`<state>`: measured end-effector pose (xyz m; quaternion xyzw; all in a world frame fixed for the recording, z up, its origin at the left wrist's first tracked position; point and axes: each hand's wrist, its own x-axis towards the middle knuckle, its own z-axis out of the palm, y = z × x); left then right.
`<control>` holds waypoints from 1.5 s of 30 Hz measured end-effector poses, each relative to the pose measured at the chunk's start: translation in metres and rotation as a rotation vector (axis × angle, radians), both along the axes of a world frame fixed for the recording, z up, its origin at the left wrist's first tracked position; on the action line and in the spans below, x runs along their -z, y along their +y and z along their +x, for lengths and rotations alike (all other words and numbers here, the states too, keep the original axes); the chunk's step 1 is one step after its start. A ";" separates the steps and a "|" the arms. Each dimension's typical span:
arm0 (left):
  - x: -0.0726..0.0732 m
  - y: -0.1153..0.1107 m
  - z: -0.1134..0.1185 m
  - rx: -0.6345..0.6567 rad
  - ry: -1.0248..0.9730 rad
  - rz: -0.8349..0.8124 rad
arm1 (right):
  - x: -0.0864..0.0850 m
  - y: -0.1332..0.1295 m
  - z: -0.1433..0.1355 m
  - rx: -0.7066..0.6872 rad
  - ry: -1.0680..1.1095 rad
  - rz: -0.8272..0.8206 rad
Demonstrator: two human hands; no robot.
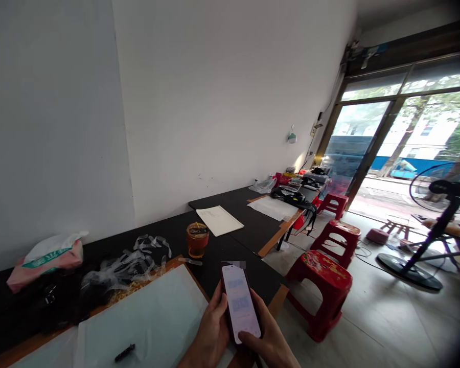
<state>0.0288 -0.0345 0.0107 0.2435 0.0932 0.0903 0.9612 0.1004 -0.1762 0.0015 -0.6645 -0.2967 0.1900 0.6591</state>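
Observation:
A phone (240, 305) with a lit, pale screen is held upright between both hands at the bottom centre. My left hand (213, 324) wraps round its left edge, thumb along the side. Round the right edge are the fingers of my right hand (266, 327), whose thumb rests on the lower part of the screen. Beneath and left of the hands lies a pale sheet (145, 317) on the table, with a small black object (124, 352) on it. An amber cup (197, 240) stands beyond the phone, and a white paper pad (220, 220) lies behind it.
Crumpled clear plastic strips (126, 266) and a pink-and-white tissue pack (49, 258) lie on the black table (230, 250) at left. Red stools (322, 286) and a standing fan (433, 220) are on the right. Black items (289, 195) sit farther along the table.

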 end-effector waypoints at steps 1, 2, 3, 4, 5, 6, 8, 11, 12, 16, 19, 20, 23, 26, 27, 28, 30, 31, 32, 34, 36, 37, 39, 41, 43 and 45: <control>-0.001 0.000 0.000 0.002 0.006 0.000 | -0.001 0.001 -0.001 0.008 -0.018 -0.015; -0.001 0.000 0.000 0.003 0.015 0.001 | -0.001 0.001 -0.002 0.019 -0.031 -0.024; -0.002 0.000 0.000 0.004 0.022 0.003 | -0.002 0.002 -0.003 0.029 -0.030 -0.025; -0.002 0.001 0.000 0.005 0.026 0.005 | -0.003 0.002 -0.003 0.035 -0.014 -0.016; -0.002 0.001 0.000 0.006 0.024 0.008 | -0.004 0.002 -0.004 0.033 0.012 0.001; -0.003 0.001 0.000 0.007 0.022 0.012 | -0.004 0.001 -0.004 0.030 0.043 0.027; -0.004 0.001 0.000 -0.002 0.016 0.024 | -0.003 0.000 -0.003 0.026 0.117 0.092; -0.007 -0.001 0.002 -0.023 0.041 0.047 | -0.002 -0.001 0.000 0.008 0.252 0.208; -0.008 -0.001 0.002 -0.030 0.051 0.054 | -0.002 0.000 0.001 -0.002 0.300 0.248; -0.012 -0.001 0.003 -0.049 0.074 0.071 | -0.002 0.004 0.004 -0.027 0.424 0.338; -0.013 -0.001 0.003 -0.026 0.087 0.052 | 0.001 0.006 0.008 -0.033 0.422 0.331; -0.013 -0.001 0.003 -0.017 0.085 0.041 | 0.002 0.006 0.009 -0.031 0.408 0.326; -0.014 -0.001 0.003 -0.002 0.058 0.020 | 0.005 0.005 0.011 -0.007 0.370 0.322; -0.014 -0.002 0.003 0.031 0.005 0.038 | 0.006 0.003 0.013 0.015 0.367 0.301; -0.014 -0.002 0.002 0.045 -0.022 0.049 | 0.006 0.003 0.013 0.017 0.369 0.297; -0.013 -0.002 0.002 0.057 -0.056 0.060 | 0.005 0.003 0.013 0.018 0.372 0.295; -0.011 -0.003 0.002 0.067 -0.115 0.080 | 0.004 0.003 0.014 0.020 0.379 0.303; -0.010 -0.003 0.002 0.066 -0.131 0.090 | 0.004 0.003 0.015 0.023 0.379 0.310; -0.009 -0.003 0.002 0.059 -0.140 0.099 | 0.004 0.004 0.015 0.025 0.380 0.313; -0.006 -0.003 0.003 0.044 -0.141 0.116 | 0.004 0.005 0.016 0.026 0.391 0.309; -0.005 -0.003 0.004 0.048 -0.132 0.132 | 0.005 0.005 0.017 0.027 0.404 0.307; -0.005 -0.002 0.004 0.054 -0.130 0.139 | 0.005 0.006 0.018 0.028 0.410 0.305; -0.006 -0.002 0.003 0.069 -0.115 0.146 | 0.006 0.006 0.017 0.036 0.420 0.296; -0.008 -0.002 0.002 0.073 -0.091 0.149 | 0.006 0.006 0.016 0.046 0.426 0.286; -0.010 -0.002 0.000 0.074 -0.084 0.154 | 0.005 0.005 0.014 0.050 0.434 0.281; -0.011 -0.002 -0.001 0.076 -0.091 0.157 | 0.003 0.004 0.011 0.050 0.432 0.282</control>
